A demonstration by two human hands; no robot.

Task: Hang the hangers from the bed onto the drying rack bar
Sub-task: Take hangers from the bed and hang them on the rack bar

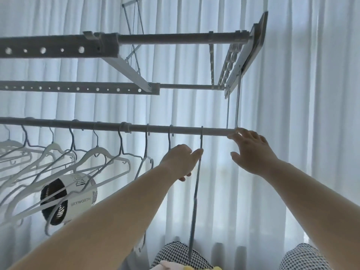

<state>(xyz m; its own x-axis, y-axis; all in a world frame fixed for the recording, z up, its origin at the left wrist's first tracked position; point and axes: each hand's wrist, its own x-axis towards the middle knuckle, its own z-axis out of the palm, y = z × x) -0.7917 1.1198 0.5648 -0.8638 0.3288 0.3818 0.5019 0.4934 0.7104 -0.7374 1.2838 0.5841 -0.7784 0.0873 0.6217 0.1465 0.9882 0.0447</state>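
Note:
A grey drying rack bar [185, 131] runs across the middle of the head view. Several pale hangers [97, 158] hang from it on the left. One blue-grey hanger [196, 191] is hooked over the bar near its right end and seen edge-on, hanging straight down. My left hand [180, 161] is shut on this hanger just below its hook. My right hand [251, 151] reaches up with fingers spread, fingertips touching the bar's right end, holding nothing. The bed is out of view.
Two perforated upper rack rails [58, 48] and a side frame [243, 55] sit overhead. A white Skyworth fan [68, 197] hangs behind the hangers at left. White curtains [311, 114] fill the background. Patterned fabric [175, 254] lies at the bottom.

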